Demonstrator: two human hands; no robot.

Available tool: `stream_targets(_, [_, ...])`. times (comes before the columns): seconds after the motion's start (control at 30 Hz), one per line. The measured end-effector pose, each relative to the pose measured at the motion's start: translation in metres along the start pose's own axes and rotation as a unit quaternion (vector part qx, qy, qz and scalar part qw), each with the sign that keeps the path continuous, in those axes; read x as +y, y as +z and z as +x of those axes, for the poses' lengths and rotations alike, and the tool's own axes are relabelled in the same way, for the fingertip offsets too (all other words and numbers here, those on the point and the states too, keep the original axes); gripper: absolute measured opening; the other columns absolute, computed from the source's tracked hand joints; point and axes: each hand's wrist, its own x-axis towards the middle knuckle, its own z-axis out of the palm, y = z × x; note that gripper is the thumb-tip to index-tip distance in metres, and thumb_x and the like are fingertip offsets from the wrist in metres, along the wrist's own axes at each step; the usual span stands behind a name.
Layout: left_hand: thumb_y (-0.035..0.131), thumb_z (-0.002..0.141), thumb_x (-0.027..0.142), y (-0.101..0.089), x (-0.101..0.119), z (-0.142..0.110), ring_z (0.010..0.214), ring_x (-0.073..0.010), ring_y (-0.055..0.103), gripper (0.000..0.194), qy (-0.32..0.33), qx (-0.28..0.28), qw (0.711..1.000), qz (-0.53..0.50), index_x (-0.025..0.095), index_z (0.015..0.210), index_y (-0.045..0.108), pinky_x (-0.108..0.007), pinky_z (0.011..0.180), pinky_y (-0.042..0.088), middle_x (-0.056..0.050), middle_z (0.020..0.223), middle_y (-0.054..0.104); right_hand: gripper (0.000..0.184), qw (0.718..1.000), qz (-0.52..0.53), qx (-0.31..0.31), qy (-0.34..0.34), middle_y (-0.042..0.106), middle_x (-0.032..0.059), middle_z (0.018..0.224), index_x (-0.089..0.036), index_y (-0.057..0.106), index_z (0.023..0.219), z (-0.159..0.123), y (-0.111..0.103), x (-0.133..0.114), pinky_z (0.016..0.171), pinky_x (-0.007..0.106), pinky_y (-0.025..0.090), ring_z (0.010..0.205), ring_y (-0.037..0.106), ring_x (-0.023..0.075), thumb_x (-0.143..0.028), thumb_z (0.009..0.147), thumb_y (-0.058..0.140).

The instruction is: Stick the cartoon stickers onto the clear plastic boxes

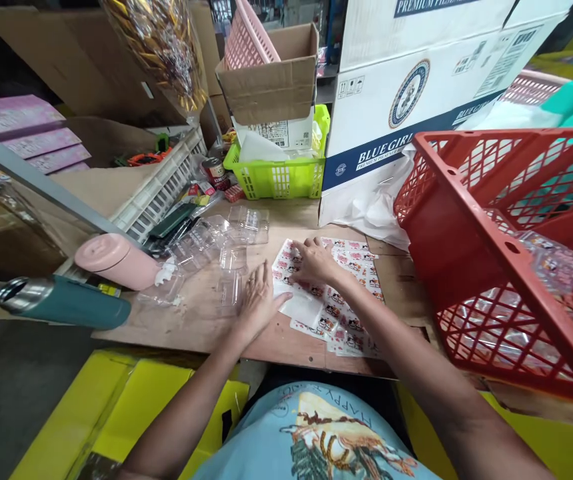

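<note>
Sheets of cartoon stickers (353,270) lie overlapping on the wooden table in front of me. A blank white patch (306,308) shows on the sheet nearest my hands. My left hand (260,297) rests along that sheet's left edge, fingers stretched out and thumb reaching over the white part. Over the upper left of the same sheet is my right hand (316,261), its fingers bent and apart, with the tips at the printed stickers. I see nothing held in either hand. Clear plastic packs (230,283) lie just left of my left hand.
A red crate (461,220) holding plastic packs stands at the right. Behind are a white carton (366,120) and a lime-green basket (276,175). To the left lie a pink bottle (116,260) and a teal flask (73,303). The table's front edge (311,360) is near my body.
</note>
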Motion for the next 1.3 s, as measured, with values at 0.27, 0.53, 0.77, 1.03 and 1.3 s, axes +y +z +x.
stream_targets(0.27, [0.073, 0.072, 0.023, -0.013, 0.005, 0.018, 0.108, -0.0284, 0.062, 0.043, -0.035, -0.005, 0.962, -0.269, 0.018, 0.113, 0.065, -0.045, 0.099, 0.046, -0.010, 0.112, 0.070, 0.080, 0.988, 0.141, 0.062, 0.026, 0.064, 0.0154, 0.105, -0.008, 0.044, 0.141, -0.004, -0.011, 0.021, 0.089, 0.038, 0.047, 0.100, 0.061, 0.0281, -0.039, 0.074, 0.076])
stream_targets(0.53, [0.077, 0.076, 0.033, -0.028, 0.033, 0.008, 0.081, -0.0195, 0.069, 0.041, -0.097, -0.130, 0.749, -0.642, 0.014, 0.112, 0.068, -0.029, 0.077, 0.053, -0.008, 0.098, 0.074, 0.051, 0.953, 0.292, 0.081, -0.022, 0.065, 0.0071, 0.109, -0.019, 0.061, 0.114, -0.027, -0.045, 0.049, 0.080, 0.031, 0.047, 0.096, 0.060, 0.0217, -0.052, 0.076, 0.071])
stream_targets(0.77, [0.085, 0.067, 0.026, -0.040, 0.040, 0.024, 0.071, -0.0127, 0.066, 0.029, -0.110, -0.133, 0.757, -0.631, 0.013, 0.090, 0.072, -0.022, 0.069, 0.052, -0.003, 0.086, 0.074, 0.033, 0.927, 0.373, -0.022, -0.044, 0.057, 0.0003, 0.071, -0.018, 0.063, 0.084, -0.057, -0.079, 0.052, 0.059, 0.027, 0.038, 0.063, 0.050, 0.0149, -0.051, 0.086, 0.063])
stream_targets(1.03, [0.083, 0.070, 0.034, -0.024, 0.063, 0.020, 0.066, -0.0106, 0.062, 0.026, -0.130, -0.068, 0.751, -0.644, 0.012, 0.083, 0.075, -0.021, 0.064, 0.048, -0.003, 0.078, 0.073, 0.018, 0.954, 0.028, 0.274, -0.118, 0.063, 0.0103, 0.089, -0.017, 0.067, 0.090, -0.090, -0.054, -0.001, 0.079, 0.037, 0.044, 0.087, 0.054, 0.0242, -0.032, 0.094, 0.058])
stream_targets(1.3, [0.083, 0.068, 0.028, -0.013, 0.077, 0.010, 0.073, -0.0131, 0.066, 0.025, -0.126, -0.047, 0.740, -0.659, 0.015, 0.088, 0.077, -0.023, 0.070, 0.052, -0.004, 0.081, 0.075, 0.027, 0.912, 0.313, 0.257, -0.069, 0.065, 0.0044, 0.071, -0.017, 0.070, 0.072, -0.086, -0.020, 0.002, 0.064, 0.029, 0.043, 0.067, 0.057, 0.0162, -0.035, 0.091, 0.062])
